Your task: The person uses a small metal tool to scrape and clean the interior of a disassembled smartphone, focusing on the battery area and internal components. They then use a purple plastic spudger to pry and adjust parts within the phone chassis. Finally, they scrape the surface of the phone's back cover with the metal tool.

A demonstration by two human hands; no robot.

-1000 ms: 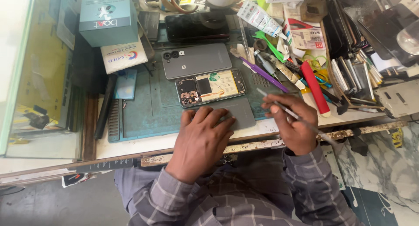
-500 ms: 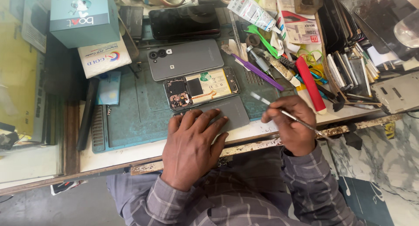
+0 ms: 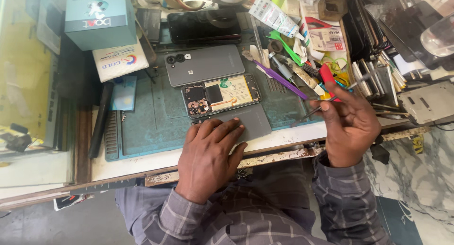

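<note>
Fingers of left hand (image 3: 208, 153) flatten smooth grey panel (image 3: 250, 119).

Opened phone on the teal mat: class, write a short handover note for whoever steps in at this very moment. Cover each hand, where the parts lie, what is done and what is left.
Left hand: flat on a grey panel at the front edge of the teal mat, holding nothing.
Right hand: raised off the mat, pinching tweezers.
Parts: opened phone, battery and board exposed, just beyond the left hand's fingers; grey back cover behind it; black phone further back.
Done: back cover is off.
Left: the phone is not yet closed; the tweezers are not touching it.
</note>
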